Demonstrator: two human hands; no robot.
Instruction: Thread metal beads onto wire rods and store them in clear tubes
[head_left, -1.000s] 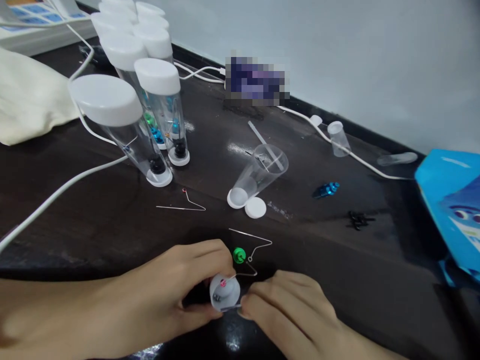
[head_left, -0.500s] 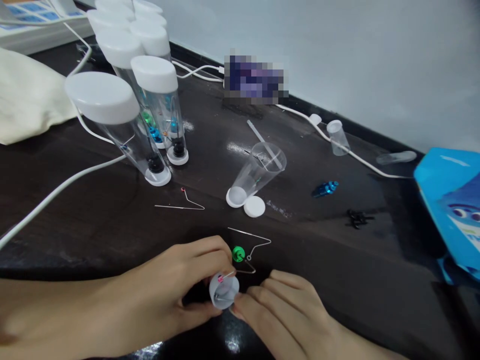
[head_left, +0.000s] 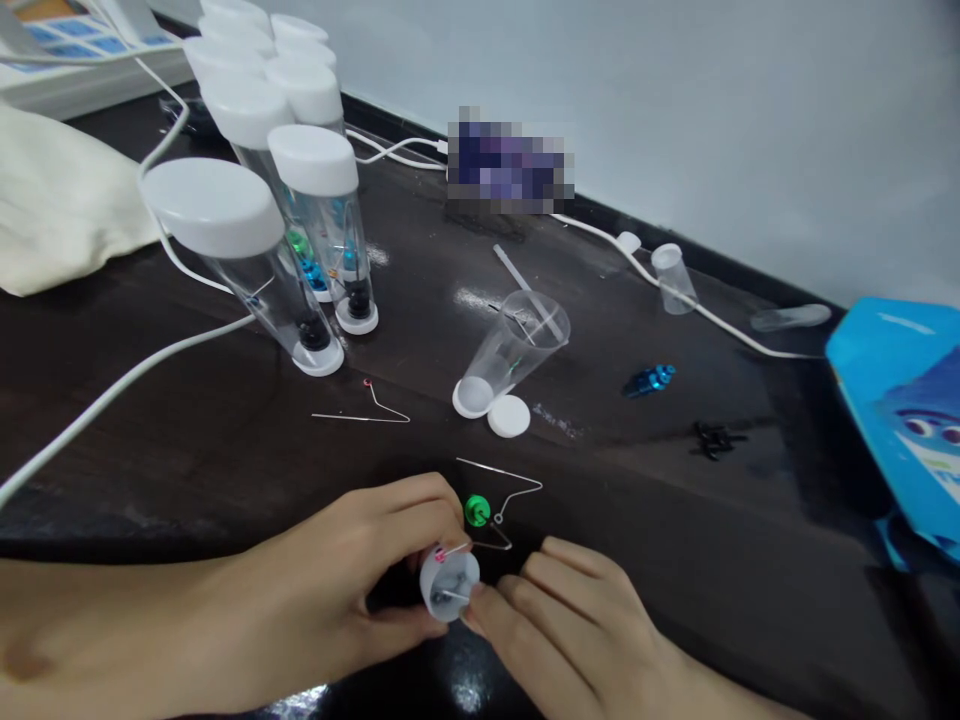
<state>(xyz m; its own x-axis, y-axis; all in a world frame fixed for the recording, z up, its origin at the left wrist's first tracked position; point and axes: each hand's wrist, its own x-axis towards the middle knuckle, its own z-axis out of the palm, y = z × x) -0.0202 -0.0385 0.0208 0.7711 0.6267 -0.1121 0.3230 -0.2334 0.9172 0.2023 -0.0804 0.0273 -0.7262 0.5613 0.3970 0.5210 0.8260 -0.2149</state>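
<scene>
Between the thumb and fingers of my left hand is a small translucent cup, its open mouth facing up. A bent wire with a pink bead lies at its rim. My right hand is closed at the cup's right edge, pinching a thin metal wire that reaches inside. Dark bits show in the cup. Just beyond the hands are a green spool-like piece and a bent wire with a looped end. Another bent wire with a red tip lies further left.
Capped clear tubes stand at the back left. A tilted clear tube and white cap lie mid-table. Blue parts, black pieces and a blue bag are right. White cables cross the table.
The wire in my right fingers has shifted inside the cup, and more dark bits show there. The whole view has moved slightly; both hands stay around the cup.
</scene>
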